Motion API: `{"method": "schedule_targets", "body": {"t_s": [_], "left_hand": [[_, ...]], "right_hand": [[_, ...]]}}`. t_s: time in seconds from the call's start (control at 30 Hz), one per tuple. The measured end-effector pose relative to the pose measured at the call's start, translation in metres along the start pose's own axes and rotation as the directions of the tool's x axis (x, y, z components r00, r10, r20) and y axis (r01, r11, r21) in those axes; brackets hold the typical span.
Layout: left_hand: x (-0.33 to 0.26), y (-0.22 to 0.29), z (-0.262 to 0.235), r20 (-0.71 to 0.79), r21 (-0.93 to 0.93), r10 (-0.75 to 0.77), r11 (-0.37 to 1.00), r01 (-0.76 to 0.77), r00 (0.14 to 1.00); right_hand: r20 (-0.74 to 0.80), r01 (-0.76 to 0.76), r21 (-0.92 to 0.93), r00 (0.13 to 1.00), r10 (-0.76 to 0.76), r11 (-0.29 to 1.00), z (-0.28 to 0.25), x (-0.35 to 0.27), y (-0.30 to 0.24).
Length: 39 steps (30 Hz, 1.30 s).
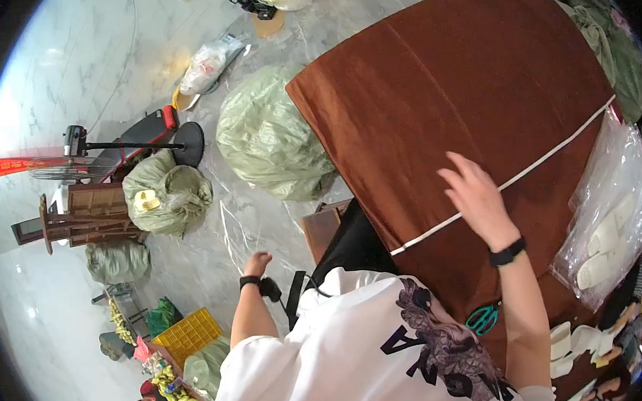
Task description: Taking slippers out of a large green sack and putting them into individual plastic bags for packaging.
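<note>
At near left sits a yellow crate (187, 337); farther off, a bulging green sack (185, 192), contents hidden. Grey floor (190, 263) stretches to the left hand (257, 265), loosely curled, its grip unclear. Rightward, a white strip (423, 235) crosses the brown cloth (441, 93) edge to edge; beside it the right hand (479, 199) spreads, grasping nothing. At right, a clear bag (616, 215) holds white slipper-like pieces (604, 246).

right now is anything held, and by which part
The right hand, open over the brown cloth, holds nothing; I can't tell for the left hand.
</note>
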State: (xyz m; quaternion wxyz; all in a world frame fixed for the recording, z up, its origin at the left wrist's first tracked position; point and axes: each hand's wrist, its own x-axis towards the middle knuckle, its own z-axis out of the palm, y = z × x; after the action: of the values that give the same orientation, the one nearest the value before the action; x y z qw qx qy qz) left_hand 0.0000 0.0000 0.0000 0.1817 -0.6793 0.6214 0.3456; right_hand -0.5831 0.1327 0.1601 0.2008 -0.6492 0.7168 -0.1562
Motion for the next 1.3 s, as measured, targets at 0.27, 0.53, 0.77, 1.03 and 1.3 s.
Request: {"method": "schedule_targets", "body": {"t_s": [0.27,0.53,0.77,1.03,1.3], "left_hand": [[0.087,0.101,-0.035,-0.038,-0.168,0.237,0.956,-0.24,0.971],[0.125,0.1,-0.051,-0.014,-0.096,0.187,0.978,-0.187,0.982],[0.088,0.102,-0.02,0.031,-0.088,0.309,0.948,-0.306,0.95],[0.09,0.03,-0.046,-0.004,-0.009,0.207,0.978,-0.207,0.978],[0.173,0.054,-0.05,0.015,-0.097,0.226,0.97,-0.223,0.974]], "right_hand": [[0.194,0.02,-0.011,0.981,-0.018,1.0,0.068,0.053,-0.035],[0.248,-0.052,-0.014,0.967,0.053,0.999,0.071,0.061,-0.046],[0.205,-0.083,-0.063,0.974,0.095,0.995,0.09,0.052,-0.04],[0.225,-0.09,-0.063,0.969,0.102,0.994,0.084,0.06,-0.052],[0.22,-0.272,-0.051,0.936,0.277,0.961,0.078,0.083,-0.083]]}}
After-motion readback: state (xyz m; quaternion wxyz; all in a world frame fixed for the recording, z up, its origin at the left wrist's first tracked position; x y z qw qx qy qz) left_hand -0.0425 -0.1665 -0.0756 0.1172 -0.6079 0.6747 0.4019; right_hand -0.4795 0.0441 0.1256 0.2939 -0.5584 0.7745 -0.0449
